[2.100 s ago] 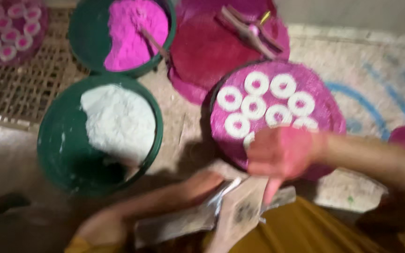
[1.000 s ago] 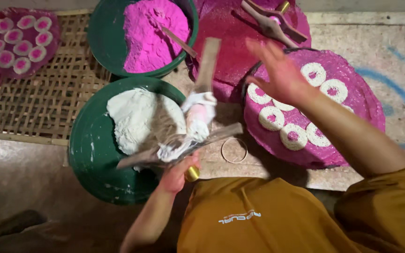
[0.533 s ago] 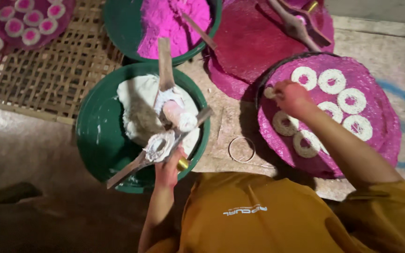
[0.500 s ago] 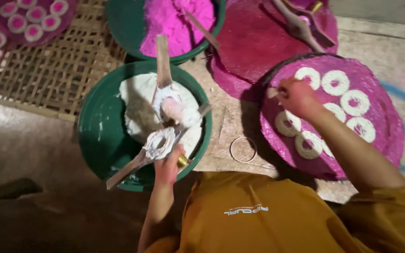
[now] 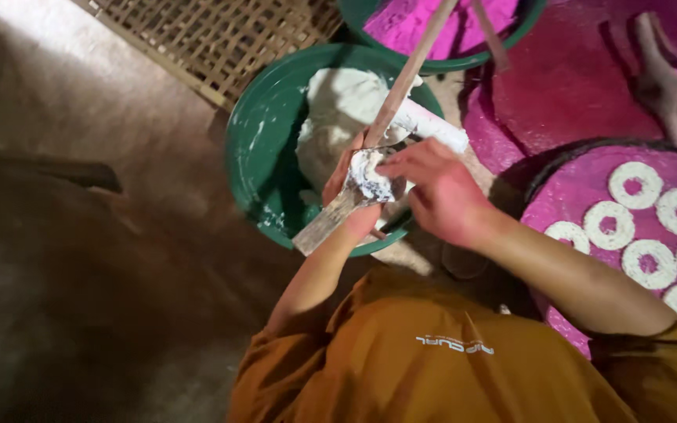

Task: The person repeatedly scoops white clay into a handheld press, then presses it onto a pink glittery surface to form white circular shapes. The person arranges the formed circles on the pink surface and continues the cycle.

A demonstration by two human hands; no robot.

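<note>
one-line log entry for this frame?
left hand: grips wooden press tool | right hand: fingers on white dough | under: green basin

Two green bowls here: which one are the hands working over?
The near bowl, holding white paste. Both hands, left and right, are over its rim with a wooden tool. The far bowl holds pink powder.

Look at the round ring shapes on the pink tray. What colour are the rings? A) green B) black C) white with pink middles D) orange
C: the rings lying on the pink tray at the right are white, and each has a pink centre showing through its hole.
</note>
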